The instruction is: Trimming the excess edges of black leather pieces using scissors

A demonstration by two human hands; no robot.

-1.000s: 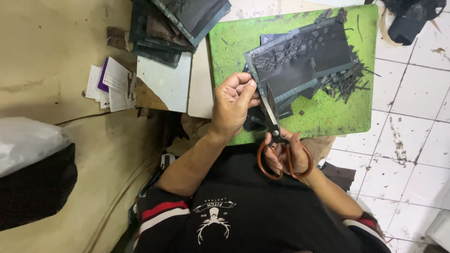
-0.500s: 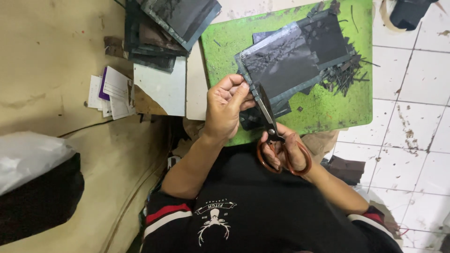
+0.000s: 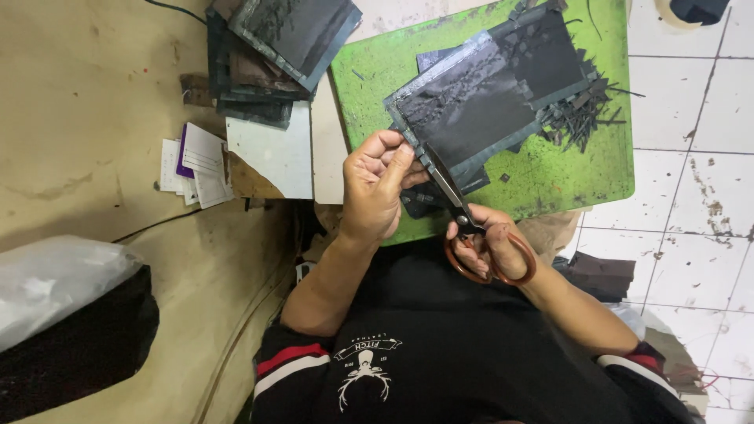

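My left hand (image 3: 375, 187) pinches the near corner of a dark sheet (image 3: 479, 98) that lies over a green cutting mat (image 3: 550, 177). My right hand (image 3: 491, 245) grips scissors (image 3: 463, 216) with orange-brown handles; the blades point up and left into the sheet's near edge, just beside my left fingers. Thin dark offcut strips (image 3: 585, 110) are heaped on the mat at the sheet's right end. More dark pieces lie under the sheet near my left hand.
A stack of dark sheets (image 3: 275, 55) sits at top left, with white paper slips (image 3: 192, 165) and a pale card (image 3: 275, 153) below it. A black and white bag (image 3: 67, 322) lies at left. White floor tiles (image 3: 691, 188) at right.
The view has shifted, so sheet and mat sit lower and larger. The scissors have advanced a little further along the sheet's edge; my left hand keeps its pinch.
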